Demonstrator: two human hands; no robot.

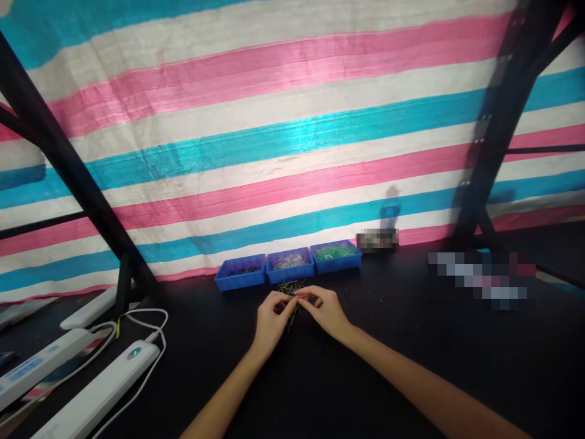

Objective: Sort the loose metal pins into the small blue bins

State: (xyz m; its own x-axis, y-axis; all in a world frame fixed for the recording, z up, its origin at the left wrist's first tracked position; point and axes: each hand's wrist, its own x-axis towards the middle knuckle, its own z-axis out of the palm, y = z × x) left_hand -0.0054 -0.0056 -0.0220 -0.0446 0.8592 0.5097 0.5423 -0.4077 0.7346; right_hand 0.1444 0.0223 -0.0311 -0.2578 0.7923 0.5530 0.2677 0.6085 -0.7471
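Observation:
My left hand (274,314) and my right hand (326,310) meet over the black table (219,360), thumbs and index fingers pinched together with the tips nearly touching. What they hold between the fingertips is too small to make out. Under and just beyond the fingers lies a loose pile of thin, dark and brass-coloured pieces (292,285), like long screws or pins, partly hidden by the hands. Behind it stand three blue bins in a row: the left bin (241,281) holds small dark pieces, the middle bin (292,274) clear or whitish ones, the right bin (337,263) green ones.
White power strips (98,390) with a white cable (148,372) lie at the left. Black frame posts (77,164) rise at both sides before a striped tarp (292,134). Blurred-out items (484,277) sit at the right, and another blurred object (377,241) is beside the bins.

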